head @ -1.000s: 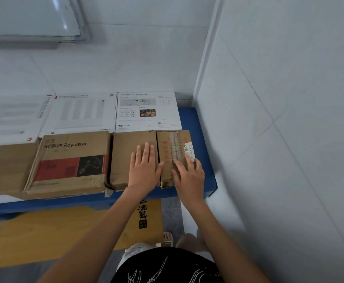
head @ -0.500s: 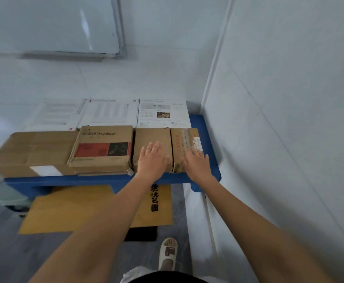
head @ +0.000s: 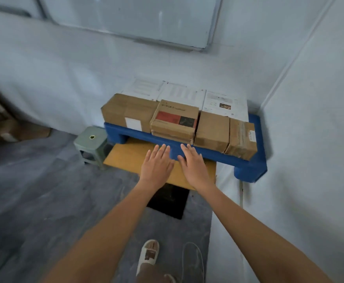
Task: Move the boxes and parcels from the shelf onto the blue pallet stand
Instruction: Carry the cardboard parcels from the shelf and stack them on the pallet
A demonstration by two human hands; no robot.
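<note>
Far left, floor level: a dim brown heap (head: 14, 127) against the wall, blurred, contents not legible.

Green plastic stool (head: 91, 142), square seat with a round hole in the middle, standing on the grey floor (head: 44, 190) just beside the left end of the blue pallet stand (head: 246, 170).

Blue pallet stand: low, set into the corner where the two white walls meet.

On the stand, front row:
- Large plain cardboard box (head: 128, 112) with a white label on its near face, at the left end.
- Printed box (head: 175, 120) with a red and black panel, touching the large box on its left and overhanging the stand's front edge slightly.
- Plain brown box (head: 212, 130), close against the printed box.
- Taped parcel (head: 241, 139) with a small shipping label, at the right end, touching the plain brown box.

Back row, behind these: three white printed boxes (head: 182, 92) side by side against the wall.

Under and in front of the stand: a flat yellow cardboard sheet (head: 130, 158) on the floor, with a black mat (head: 169, 201) at its near edge.

Left hand (head: 155, 167): palm down, fingers straight and together, holding nothing, in front of the stand's near edge.

Right hand (head: 193, 165): likewise flat, fingers extended, empty, just beside the left hand, below the printed box. Neither hand touches a box.

Bottom: one light slipper (head: 148, 256) and a second, blurred shoe beside it.

Above: a whiteboard (head: 136, 17) on the wall.
</note>
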